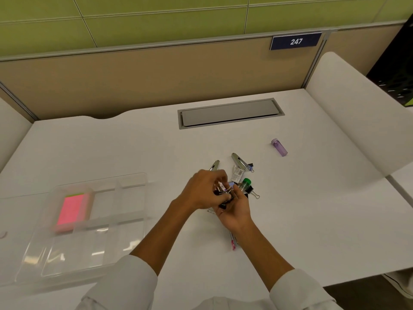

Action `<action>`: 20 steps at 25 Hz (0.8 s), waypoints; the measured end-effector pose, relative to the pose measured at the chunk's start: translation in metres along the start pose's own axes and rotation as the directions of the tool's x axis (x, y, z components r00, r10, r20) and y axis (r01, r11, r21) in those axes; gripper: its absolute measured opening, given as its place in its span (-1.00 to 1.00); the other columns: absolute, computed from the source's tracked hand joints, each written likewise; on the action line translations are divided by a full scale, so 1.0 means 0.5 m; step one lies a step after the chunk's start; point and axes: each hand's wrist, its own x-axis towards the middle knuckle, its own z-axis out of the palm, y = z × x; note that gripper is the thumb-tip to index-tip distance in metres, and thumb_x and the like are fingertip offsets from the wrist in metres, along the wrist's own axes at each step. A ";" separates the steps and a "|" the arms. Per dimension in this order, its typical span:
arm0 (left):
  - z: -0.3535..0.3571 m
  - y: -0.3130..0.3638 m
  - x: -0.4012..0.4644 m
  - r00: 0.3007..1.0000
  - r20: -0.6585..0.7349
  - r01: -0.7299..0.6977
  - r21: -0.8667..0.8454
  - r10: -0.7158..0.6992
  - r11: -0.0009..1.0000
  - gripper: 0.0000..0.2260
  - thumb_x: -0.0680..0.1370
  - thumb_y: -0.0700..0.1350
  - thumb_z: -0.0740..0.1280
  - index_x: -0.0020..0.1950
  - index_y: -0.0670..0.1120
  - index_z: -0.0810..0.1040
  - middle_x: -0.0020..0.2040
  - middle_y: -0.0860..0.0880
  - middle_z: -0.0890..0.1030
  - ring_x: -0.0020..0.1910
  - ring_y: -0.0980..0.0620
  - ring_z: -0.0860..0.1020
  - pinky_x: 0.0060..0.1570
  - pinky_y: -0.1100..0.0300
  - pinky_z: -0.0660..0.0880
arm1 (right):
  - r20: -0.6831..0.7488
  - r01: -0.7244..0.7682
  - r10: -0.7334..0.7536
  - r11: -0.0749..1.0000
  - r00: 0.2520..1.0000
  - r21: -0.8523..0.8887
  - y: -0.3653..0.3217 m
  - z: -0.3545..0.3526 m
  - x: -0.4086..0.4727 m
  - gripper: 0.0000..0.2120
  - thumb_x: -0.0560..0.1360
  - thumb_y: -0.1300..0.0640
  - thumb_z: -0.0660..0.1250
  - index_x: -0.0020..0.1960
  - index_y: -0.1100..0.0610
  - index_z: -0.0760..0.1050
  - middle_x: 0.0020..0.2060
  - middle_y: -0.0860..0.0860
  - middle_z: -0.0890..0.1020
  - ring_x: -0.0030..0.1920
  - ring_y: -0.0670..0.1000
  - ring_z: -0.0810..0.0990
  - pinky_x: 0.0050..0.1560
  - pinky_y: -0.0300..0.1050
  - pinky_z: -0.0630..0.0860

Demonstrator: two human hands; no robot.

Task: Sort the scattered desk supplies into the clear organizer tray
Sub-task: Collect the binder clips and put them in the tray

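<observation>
White sleeves cover both my arms at the near edge. Between my arms a pink pen [233, 242] lies on the white desk [312, 209], its long side running near to far, partly hidden under my right wrist.

My right hand [234, 211] is turned palm up, fingers curled like a cup, with a bunch of binder clips [224, 194] sitting in it. I cannot count them; they are bunched and blurry. My left hand [205, 190] reaches over from the left and pinches at the clips with its fingertips.

Just past my hands, one black binder clip [253, 192] lies on the desk beside a green-capped tube [245, 184]. Two shiny metal clips [238, 161] lie farther off, both pointing far and a little left. One purple tube [279, 147] lies alone far right, its cap pointing far-left.

On the left sits the clear organizer tray [125, 220]. One pink sticky-note pad [71, 211] lies in its far-left compartment, long side near to far.
</observation>
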 end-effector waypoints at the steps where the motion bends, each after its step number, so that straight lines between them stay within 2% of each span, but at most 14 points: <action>1: -0.012 -0.010 0.005 0.997 -0.075 0.007 -0.052 -0.011 0.999 -0.74 0.35 0.06 0.47 -0.02 0.03 0.56 -0.10 0.09 0.67 -0.11 0.12 0.63 -0.13 0.17 0.59 | 0.008 0.006 -0.006 1.000 1.000 0.022 -0.004 -0.002 -0.001 -0.69 0.61 -0.02 0.26 0.03 0.18 0.67 0.06 0.19 0.70 0.02 0.15 0.71 -0.07 0.04 0.68; 3: -0.025 -0.045 0.020 0.975 -0.195 0.092 -0.088 -0.107 0.992 -0.89 0.42 -0.12 0.43 -0.09 -0.03 0.57 -0.16 0.05 0.66 -0.15 0.09 0.63 -0.16 0.13 0.60 | 0.027 0.007 -0.010 0.997 1.000 0.082 -0.010 -0.006 -0.003 -0.71 0.60 0.00 0.28 0.02 0.20 0.66 0.09 0.22 0.68 0.03 0.19 0.70 0.05 0.13 0.66; 4: -0.024 -0.067 0.026 0.962 -0.210 0.170 -0.041 -0.175 0.985 -0.92 0.45 -0.19 0.38 -0.09 -0.06 0.58 -0.15 0.02 0.66 -0.15 0.04 0.62 -0.15 0.09 0.60 | 0.028 0.009 -0.012 0.995 1.000 0.098 -0.013 -0.010 -0.005 -0.71 0.59 -0.01 0.28 0.03 0.20 0.65 0.11 0.22 0.67 0.04 0.20 0.69 0.10 0.15 0.63; 5: -0.018 -0.087 0.030 0.954 -0.189 0.244 0.039 -0.233 0.969 -0.90 0.47 -0.23 0.34 -0.06 -0.08 0.59 -0.12 -0.01 0.66 -0.13 -0.02 0.62 -0.11 0.06 0.59 | 0.024 0.013 -0.016 0.995 1.000 0.103 -0.015 -0.014 -0.008 -0.70 0.59 -0.02 0.28 0.04 0.19 0.64 0.13 0.21 0.66 0.05 0.20 0.69 0.13 0.15 0.62; 7: 0.010 -0.116 0.037 0.953 -0.095 0.300 0.154 -0.288 0.942 -0.83 0.51 -0.26 0.30 0.03 -0.09 0.61 -0.05 -0.05 0.66 -0.07 -0.07 0.61 -0.06 0.03 0.58 | 0.018 0.028 -0.030 0.994 0.999 0.103 -0.022 -0.023 -0.011 -0.70 0.59 -0.02 0.29 0.07 0.19 0.64 0.16 0.22 0.66 0.04 0.19 0.70 0.07 0.14 0.65; 9: 0.042 -0.128 0.044 0.956 -0.021 0.290 0.198 -0.292 0.936 -0.76 0.52 -0.28 0.31 0.13 -0.06 0.60 0.00 -0.07 0.65 -0.04 -0.08 0.60 -0.08 0.06 0.56 | 0.016 0.036 -0.038 0.994 0.999 0.108 -0.027 -0.031 -0.016 -0.71 0.54 0.02 0.34 0.10 0.21 0.66 0.16 0.25 0.66 0.03 0.20 0.71 0.03 0.13 0.67; 11: 0.064 -0.130 0.055 0.964 0.029 0.247 0.282 -0.266 0.927 -0.69 0.52 -0.25 0.32 0.23 0.00 0.57 0.06 -0.07 0.62 0.00 -0.09 0.59 -0.09 0.08 0.51 | 0.021 0.037 -0.040 0.994 0.999 0.105 -0.029 -0.039 -0.022 -0.68 0.46 0.04 0.40 0.12 0.21 0.67 0.17 0.25 0.66 0.04 0.18 0.70 0.10 0.10 0.64; 14: 0.085 -0.140 0.068 0.977 0.100 0.133 0.404 -0.188 0.905 -0.65 0.50 -0.16 0.36 0.29 0.05 0.55 0.13 -0.06 0.57 0.04 -0.13 0.57 -0.12 0.11 0.46 | 0.014 0.029 -0.030 0.996 0.999 0.086 -0.026 -0.055 -0.031 -0.67 0.39 0.03 0.43 0.05 0.22 0.70 0.21 0.23 0.64 0.10 0.17 0.67 0.17 0.07 0.59; 17: 0.088 -0.154 0.079 0.979 0.120 0.098 0.421 -0.162 0.902 -0.69 0.51 -0.13 0.36 0.25 0.05 0.57 0.11 -0.05 0.56 0.00 -0.11 0.58 -0.17 0.15 0.42 | -0.020 0.009 -0.007 0.996 1.000 0.092 -0.022 -0.064 -0.034 -0.65 0.52 -0.03 0.35 0.07 0.23 0.69 0.24 0.23 0.63 0.15 0.18 0.65 0.17 0.08 0.59; 20: 0.088 -0.168 0.089 0.978 0.098 0.124 0.439 -0.185 0.890 -0.83 0.54 -0.10 0.34 0.12 0.03 0.62 0.03 -0.07 0.60 -0.05 -0.07 0.57 -0.20 0.16 0.44 | -0.033 0.022 -0.019 0.994 0.999 0.107 -0.022 -0.065 -0.035 -0.60 0.60 -0.07 0.26 0.08 0.23 0.69 0.24 0.24 0.62 0.16 0.19 0.64 0.15 0.09 0.60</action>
